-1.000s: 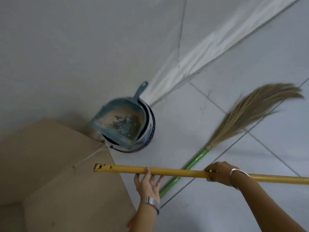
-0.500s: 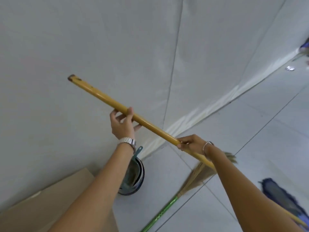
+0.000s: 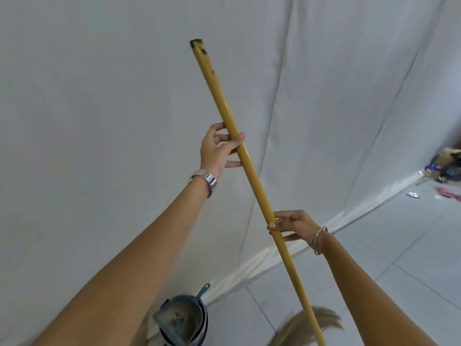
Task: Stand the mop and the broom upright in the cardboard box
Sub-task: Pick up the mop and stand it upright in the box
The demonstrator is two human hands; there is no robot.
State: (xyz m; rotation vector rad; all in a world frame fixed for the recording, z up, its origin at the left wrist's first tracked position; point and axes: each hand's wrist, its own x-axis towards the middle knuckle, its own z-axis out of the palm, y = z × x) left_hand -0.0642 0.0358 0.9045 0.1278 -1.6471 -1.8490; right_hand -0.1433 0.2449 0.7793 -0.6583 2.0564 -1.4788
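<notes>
Both hands hold the mop's yellow wooden handle, which now stands steeply, its dark-tipped end up near the white wall. My left hand, with a metal watch, grips the upper part. Lower down, my right hand, wearing a bangle, is closed around the stick. The mop head is out of view below the frame. On the floor at the bottom lies the broom; only its straw bristles show, behind the handle. The cardboard box is not in view.
A bucket with a teal dustpan resting in it stands by the wall at the bottom middle. White sheeting covers the wall down to the tiled floor. A pile of rubbish and wrappers lies in the far right corner.
The handle swung from lying level to nearly upright, its tip rising. Both hands kept hold and rose with it. My view tilted up, and the cardboard box dropped out of sight.
</notes>
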